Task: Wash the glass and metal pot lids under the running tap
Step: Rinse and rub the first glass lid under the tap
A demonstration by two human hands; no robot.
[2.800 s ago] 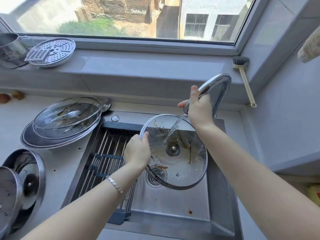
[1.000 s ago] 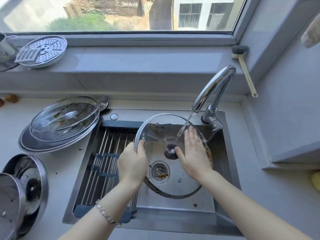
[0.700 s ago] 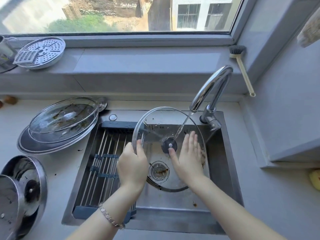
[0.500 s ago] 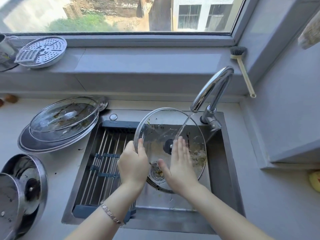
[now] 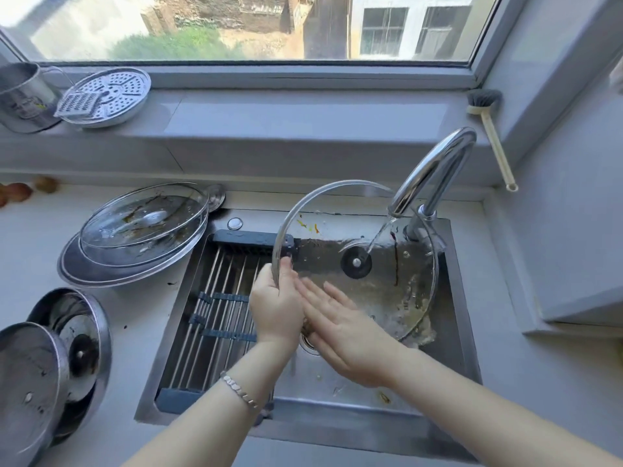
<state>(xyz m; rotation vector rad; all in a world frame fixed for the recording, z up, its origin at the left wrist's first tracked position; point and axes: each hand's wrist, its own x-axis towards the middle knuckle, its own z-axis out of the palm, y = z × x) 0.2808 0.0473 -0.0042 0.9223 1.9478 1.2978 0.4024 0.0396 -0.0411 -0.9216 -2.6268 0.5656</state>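
Observation:
A dirty glass pot lid (image 5: 397, 284) with a metal rim and a dark knob is tilted upright over the sink (image 5: 458, 298). Water from the curved tap (image 5: 435, 166) hits it near the knob. My left hand (image 5: 274, 305) grips the lid's left rim. My right hand (image 5: 340, 328) lies flat with straight fingers against the lid's lower left glass. More dirty glass lids (image 5: 145, 220) are stacked on a metal one on the counter to the left. Metal lids (image 5: 67, 338) lie at the front left.
A roll-up drying rack (image 5: 215, 298) covers the sink's left half. On the window sill stand a metal cup (image 5: 23, 96), a perforated steamer plate (image 5: 111, 92) with a small grater, and a dish brush (image 5: 488, 129) at the right.
My right hand came off the tap and went onto the lid; it has slid down and left across the glass. The lid has tipped more upright under the water.

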